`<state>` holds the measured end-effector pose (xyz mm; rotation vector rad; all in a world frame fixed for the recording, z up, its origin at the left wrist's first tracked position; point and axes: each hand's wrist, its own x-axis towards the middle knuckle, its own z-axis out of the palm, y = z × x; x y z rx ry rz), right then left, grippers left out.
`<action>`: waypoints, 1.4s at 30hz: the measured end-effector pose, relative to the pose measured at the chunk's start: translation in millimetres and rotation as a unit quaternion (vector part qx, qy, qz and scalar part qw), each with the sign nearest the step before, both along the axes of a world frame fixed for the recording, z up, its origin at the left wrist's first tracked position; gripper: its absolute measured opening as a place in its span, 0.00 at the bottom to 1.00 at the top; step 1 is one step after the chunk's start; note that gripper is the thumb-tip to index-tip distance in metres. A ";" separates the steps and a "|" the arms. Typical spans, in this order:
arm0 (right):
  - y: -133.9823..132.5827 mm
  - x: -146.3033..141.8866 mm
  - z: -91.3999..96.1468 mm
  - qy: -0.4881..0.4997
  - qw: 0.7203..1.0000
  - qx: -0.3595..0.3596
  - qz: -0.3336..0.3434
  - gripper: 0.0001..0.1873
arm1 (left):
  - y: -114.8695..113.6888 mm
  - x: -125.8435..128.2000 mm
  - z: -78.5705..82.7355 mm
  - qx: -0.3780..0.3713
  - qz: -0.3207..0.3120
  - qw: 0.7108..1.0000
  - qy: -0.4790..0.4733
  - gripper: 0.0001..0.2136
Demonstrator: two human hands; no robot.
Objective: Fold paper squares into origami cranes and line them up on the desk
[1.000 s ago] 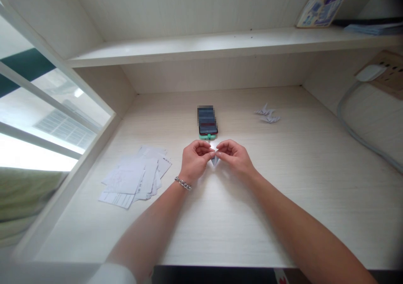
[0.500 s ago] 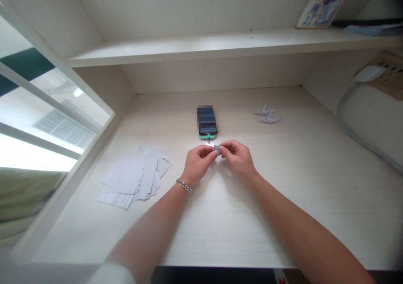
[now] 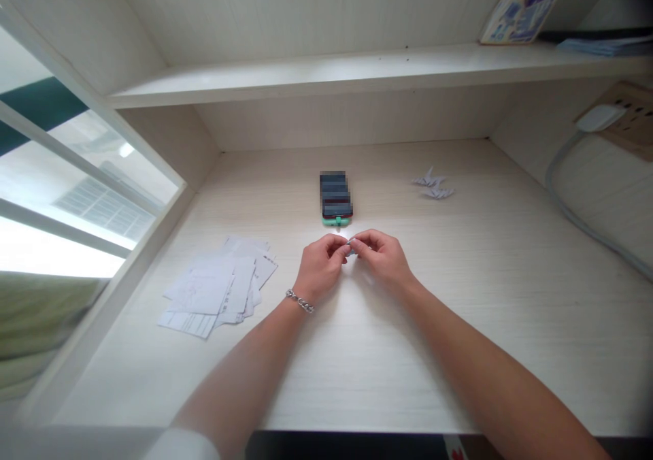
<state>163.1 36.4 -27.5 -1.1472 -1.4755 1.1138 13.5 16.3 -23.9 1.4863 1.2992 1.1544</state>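
Observation:
Between my two hands is a small folded piece of paper (image 3: 351,250), mostly covered by the fingers. My left hand (image 3: 322,263), with a chain bracelet (image 3: 300,301) at the wrist, pinches it from the left. From the right, my right hand (image 3: 383,259) pinches the same paper with thumb and fingertips. Just beyond the fingers lies a phone (image 3: 335,194) with a green edge at its near end, its screen blurred out. Farther right, small folded paper cranes (image 3: 433,186) sit close together on the desk.
Loose sheets of paper (image 3: 204,286) lie overlapped on the left of the desk (image 3: 500,297). A shelf (image 3: 306,79) spans the back, with a colourful card or booklet (image 3: 520,16) on it. A grey cable (image 3: 576,218) hangs from a plug at the right wall.
The folded paper has tipped between my fingertips, and its flat grey face no longer shows as it did. Both hands have shifted only slightly. Everything else stays in place.

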 end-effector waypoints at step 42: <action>0.8 0.6 -1.6 0.072 0.997 -0.003 0.013 0.12 | 8.9 -6.8 -3.1 -0.035 -0.006 0.978 -0.204 0.12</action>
